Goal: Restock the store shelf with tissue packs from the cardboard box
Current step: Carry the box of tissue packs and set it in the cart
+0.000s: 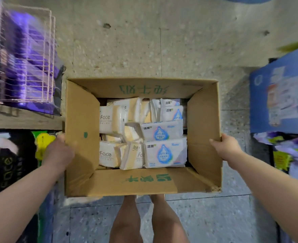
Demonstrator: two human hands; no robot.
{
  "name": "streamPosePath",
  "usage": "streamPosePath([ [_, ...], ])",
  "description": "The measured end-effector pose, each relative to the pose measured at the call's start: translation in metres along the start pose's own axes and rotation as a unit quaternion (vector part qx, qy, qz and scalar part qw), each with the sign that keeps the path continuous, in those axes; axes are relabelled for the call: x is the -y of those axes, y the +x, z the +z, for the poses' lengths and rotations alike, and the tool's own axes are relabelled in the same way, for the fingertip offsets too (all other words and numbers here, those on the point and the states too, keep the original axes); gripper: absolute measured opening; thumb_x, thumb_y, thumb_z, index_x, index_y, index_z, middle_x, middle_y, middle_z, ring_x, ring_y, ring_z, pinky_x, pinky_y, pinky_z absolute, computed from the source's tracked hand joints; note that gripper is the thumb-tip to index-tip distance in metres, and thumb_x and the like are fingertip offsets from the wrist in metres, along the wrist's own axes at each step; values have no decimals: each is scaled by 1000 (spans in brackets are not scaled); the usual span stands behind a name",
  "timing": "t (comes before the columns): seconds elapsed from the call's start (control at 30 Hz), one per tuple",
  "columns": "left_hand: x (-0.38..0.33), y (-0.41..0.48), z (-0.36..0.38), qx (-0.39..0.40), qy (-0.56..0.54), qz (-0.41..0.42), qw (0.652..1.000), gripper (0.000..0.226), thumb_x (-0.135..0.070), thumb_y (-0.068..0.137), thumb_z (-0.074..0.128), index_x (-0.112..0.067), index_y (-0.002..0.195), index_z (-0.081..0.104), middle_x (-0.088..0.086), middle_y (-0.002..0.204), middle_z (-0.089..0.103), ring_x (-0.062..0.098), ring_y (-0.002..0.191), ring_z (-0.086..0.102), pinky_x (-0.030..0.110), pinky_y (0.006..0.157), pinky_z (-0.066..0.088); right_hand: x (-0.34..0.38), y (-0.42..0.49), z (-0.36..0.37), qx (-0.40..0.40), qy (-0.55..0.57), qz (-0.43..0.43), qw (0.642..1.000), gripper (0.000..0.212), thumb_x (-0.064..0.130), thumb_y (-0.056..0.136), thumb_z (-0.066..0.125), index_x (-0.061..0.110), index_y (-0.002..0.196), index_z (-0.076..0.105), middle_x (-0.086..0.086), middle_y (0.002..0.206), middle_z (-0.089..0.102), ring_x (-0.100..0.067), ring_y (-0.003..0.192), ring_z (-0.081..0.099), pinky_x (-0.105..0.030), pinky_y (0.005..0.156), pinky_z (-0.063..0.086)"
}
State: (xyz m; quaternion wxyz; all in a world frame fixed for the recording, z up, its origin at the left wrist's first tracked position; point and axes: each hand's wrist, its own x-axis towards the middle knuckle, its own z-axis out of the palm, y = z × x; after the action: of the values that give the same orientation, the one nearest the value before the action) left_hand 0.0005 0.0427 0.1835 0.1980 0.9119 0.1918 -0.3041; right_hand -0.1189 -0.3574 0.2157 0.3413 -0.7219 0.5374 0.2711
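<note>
An open cardboard box point(81, 120) with green print hangs in front of me above a concrete floor. Inside lie several tissue packs: cream "Face" packs point(110, 119) on the left and white packs with a blue drop point(164, 153) on the right. My left hand point(58, 151) grips the box's left wall from outside. Around the right wall's edge curl the fingers of my right hand point(223, 146). A store shelf point(22, 118) stands at the left, just beyond the box.
A pink wire basket point(25, 57) with purple packs stands on the left shelf board. Dark and green packages point(9, 160) fill the level below. Blue packaged goods point(283, 95) stand at the right. My bare legs point(144, 218) show under the box.
</note>
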Motion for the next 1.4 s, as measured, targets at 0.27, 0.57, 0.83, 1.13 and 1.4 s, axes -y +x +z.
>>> streamPosePath([
  [0.27, -25, -99, -122, -60, -76, 30, 995, 45, -39, 81, 54, -10, 114, 62, 26, 109, 65, 41, 98, 60, 40, 77, 45, 47, -132, -99, -33, 0, -93, 995, 34, 16, 97, 50, 4, 129, 52, -4, 92, 56, -17, 70, 53, -27, 56, 43],
  [0.57, -39, -174, -205, -155, -89, 60, 982, 28, -28, 93, 52, -15, 117, 61, 20, 110, 65, 38, 97, 59, 36, 71, 42, 81, -207, -167, -72, -44, -188, 978, 30, 17, 94, 55, 2, 120, 58, -9, 91, 62, -22, 74, 59, -29, 60, 46],
  [0.83, -26, -262, -217, -271, -118, -14, 955, 26, -28, 98, 44, -14, 113, 60, 10, 103, 65, 28, 81, 53, 32, 67, 42, 110, -223, -205, -42, -123, -311, 941, 18, 14, 91, 57, 6, 107, 60, -7, 84, 62, -23, 77, 60, -33, 70, 49],
  [1.13, 23, -405, -176, -364, -205, -166, 893, 38, -32, 97, 47, -12, 128, 54, 12, 121, 61, 32, 88, 62, 33, 70, 50, 139, -267, -218, 4, -218, -465, 858, 8, 14, 86, 54, 11, 86, 61, -10, 85, 68, -27, 81, 65, -39, 79, 56],
  [1.4, 89, -564, -127, -452, -267, -306, 794, 30, -28, 94, 51, -13, 117, 63, 9, 92, 64, 31, 77, 59, 31, 60, 42, 136, -363, -167, 82, -287, -591, 749, 17, 11, 86, 52, 6, 99, 63, -16, 101, 67, -33, 95, 63, -38, 82, 54],
])
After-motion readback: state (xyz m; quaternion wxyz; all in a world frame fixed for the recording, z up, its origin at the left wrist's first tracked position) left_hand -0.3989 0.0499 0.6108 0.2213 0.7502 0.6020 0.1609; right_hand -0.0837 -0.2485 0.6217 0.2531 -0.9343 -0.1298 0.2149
